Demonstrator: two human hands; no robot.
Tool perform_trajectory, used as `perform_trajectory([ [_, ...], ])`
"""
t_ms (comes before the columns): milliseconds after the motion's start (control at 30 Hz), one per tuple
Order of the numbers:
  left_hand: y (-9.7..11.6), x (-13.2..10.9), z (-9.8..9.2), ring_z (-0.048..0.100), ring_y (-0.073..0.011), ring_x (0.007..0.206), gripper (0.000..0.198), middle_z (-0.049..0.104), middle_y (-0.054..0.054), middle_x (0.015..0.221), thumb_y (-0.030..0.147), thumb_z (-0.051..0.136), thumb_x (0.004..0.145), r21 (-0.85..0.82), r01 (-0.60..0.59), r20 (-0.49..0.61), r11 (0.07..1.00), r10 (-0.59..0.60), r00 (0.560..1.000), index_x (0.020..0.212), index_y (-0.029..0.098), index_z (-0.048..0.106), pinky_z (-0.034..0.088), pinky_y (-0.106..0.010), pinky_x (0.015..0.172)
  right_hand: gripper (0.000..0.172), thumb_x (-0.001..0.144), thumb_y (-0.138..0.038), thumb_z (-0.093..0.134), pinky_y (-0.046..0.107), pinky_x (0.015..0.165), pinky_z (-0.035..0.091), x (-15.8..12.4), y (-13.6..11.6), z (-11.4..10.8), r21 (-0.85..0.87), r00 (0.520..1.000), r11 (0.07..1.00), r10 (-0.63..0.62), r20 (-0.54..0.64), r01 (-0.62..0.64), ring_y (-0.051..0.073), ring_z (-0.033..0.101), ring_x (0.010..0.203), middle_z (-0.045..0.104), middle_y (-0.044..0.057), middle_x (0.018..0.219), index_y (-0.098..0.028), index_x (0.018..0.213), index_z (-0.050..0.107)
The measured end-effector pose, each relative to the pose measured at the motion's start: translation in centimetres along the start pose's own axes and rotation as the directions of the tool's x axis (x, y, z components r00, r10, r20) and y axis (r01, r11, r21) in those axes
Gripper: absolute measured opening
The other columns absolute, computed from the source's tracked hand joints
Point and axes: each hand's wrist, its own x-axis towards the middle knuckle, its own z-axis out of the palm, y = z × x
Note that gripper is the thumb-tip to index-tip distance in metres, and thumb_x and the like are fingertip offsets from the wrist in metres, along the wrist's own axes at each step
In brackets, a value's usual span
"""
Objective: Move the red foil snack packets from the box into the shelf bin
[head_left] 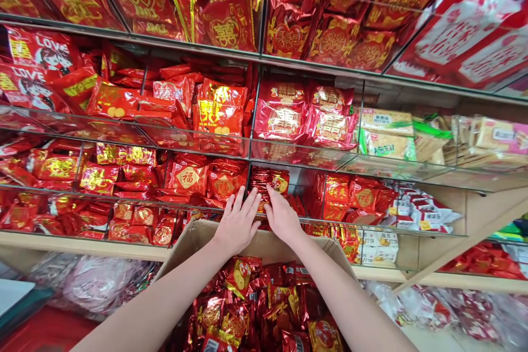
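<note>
You are pressing both flat, open hands, left hand [238, 224] and right hand [282, 219], onto shiny red foil snack packets [270, 182] at the front edge of a glass shelf compartment [289, 157], above the open cardboard box [193, 236]. You seem to be stocking; next, a fresh handful from the box.

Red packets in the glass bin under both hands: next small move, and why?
Probably push the red foil packets deeper into the glass bin. Both the left hand and right hand lie flat and open on that pile at the bin's front edge, gripping nothing, and the cardboard box below holds more packets.
</note>
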Motion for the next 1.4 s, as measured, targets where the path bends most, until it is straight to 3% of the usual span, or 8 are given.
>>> perform_trajectory([
  [167,-0.7,-0.8,-0.3,0.005,-0.0278,0.127,0.06,0.013,-0.005,0.14,0.037,0.04,0.078,-0.03,-0.072,-0.006,0.997,0.071,0.997,0.132,0.016,0.021,0.011,-0.044,0.102,0.029,0.081,-0.025,0.039,0.04,0.089,0.033,-3.2,-0.8,-1.1,0.069,0.966,0.983,-0.151,-0.209,0.168,0.021,0.04,0.108,0.047,0.011,0.113,-0.018,0.108,0.048],
  [267,-0.4,-2.0,-0.6,0.004,-0.0286,0.127,0.059,0.013,-0.007,0.14,0.034,0.041,0.078,-0.058,-0.095,-0.009,0.994,0.094,0.995,0.131,0.016,0.024,0.01,-0.044,0.102,0.019,0.081,-0.022,0.038,0.032,0.08,0.039,-7.3,-0.5,-0.4,0.102,0.949,0.955,-0.289,0.126,0.278,0.016,0.049,0.088,0.055,0.006,0.089,-0.02,0.09,0.055],
  [400,1.2,-3.6,-1.1,0.002,-0.0303,0.127,0.06,0.013,-0.008,0.14,0.033,0.046,0.075,-0.131,-0.144,0.033,0.981,0.149,0.988,0.129,0.017,0.027,0.01,-0.047,0.101,0.042,0.068,-0.039,0.055,0.032,0.081,0.039,-11.0,1.6,2.2,-0.019,0.803,1.0,-0.008,0.596,0.024,0.022,0.048,0.098,0.052,0.011,0.106,-0.016,0.104,0.052],
  [567,2.8,-5.0,-0.7,0.006,-0.0299,0.127,0.054,0.009,-0.007,0.141,0.026,0.051,0.071,-0.291,-0.225,0.138,0.93,0.274,0.952,0.123,0.022,0.036,0.016,-0.047,0.1,0.05,0.054,-0.047,0.061,0.033,0.076,0.04,-11.0,3.4,3.9,-0.114,0.603,0.984,0.175,0.779,-0.139,0.024,0.052,0.092,0.057,0.009,0.098,-0.018,0.096,0.059],
  [900,1.1,-3.4,-0.5,0.045,-0.019,0.105,0.029,0.054,-0.008,0.11,0.015,0.04,0.077,-0.643,-0.118,0.025,0.757,0.174,0.984,0.098,0.02,0.059,0.036,-0.037,0.09,0.019,0.043,-0.027,0.07,0.021,0.037,0.025,-10.8,2.7,2.9,0.071,0.639,0.961,0.121,0.76,-0.266,0.006,0.031,0.036,0.041,-0.007,0.037,-0.019,0.042,0.053],
  [1033,0.8,-2.8,-0.4,0.054,-0.0154,0.091,0.029,0.061,-0.006,0.097,0.024,0.036,0.081,-0.797,0.128,0.171,0.59,0.017,0.985,0.1,0.018,0.056,0.041,-0.03,0.084,0.018,0.059,-0.036,0.061,0.019,0.043,0.033,-9.8,3.0,1.1,0.276,0.733,0.886,0.097,0.673,-0.372,0.007,0.041,0.044,0.051,-0.005,0.05,-0.017,0.059,0.059],
  [1233,1.3,-3.4,-0.4,0.058,-0.0171,0.081,0.043,0.059,-0.007,0.097,0.045,0.039,0.077,-0.813,0.546,0.568,0.201,0.074,0.82,0.111,0.019,0.046,0.049,-0.025,0.059,0.029,0.071,-0.047,0.049,0.021,0.047,0.039,-8.5,1.7,-0.4,0.685,0.819,0.451,0.336,0.464,-0.573,0.008,0.044,0.046,0.05,-0.005,0.055,-0.017,0.067,0.05],
  [1400,2.1,-3.4,-0.9,0.059,-0.0122,0.055,0.049,0.06,-0.004,0.079,0.04,0.054,0.069,-0.761,0.647,0.637,0.047,0.244,0.731,0.11,0.017,0.038,0.046,-0.022,0.046,0.03,0.073,-0.047,0.046,0.022,0.046,0.04,-8.4,0.9,-0.7,0.725,0.852,0.455,0.359,0.382,-0.517,0.009,0.046,0.047,0.049,-0.004,0.054,-0.018,0.064,0.047],
])
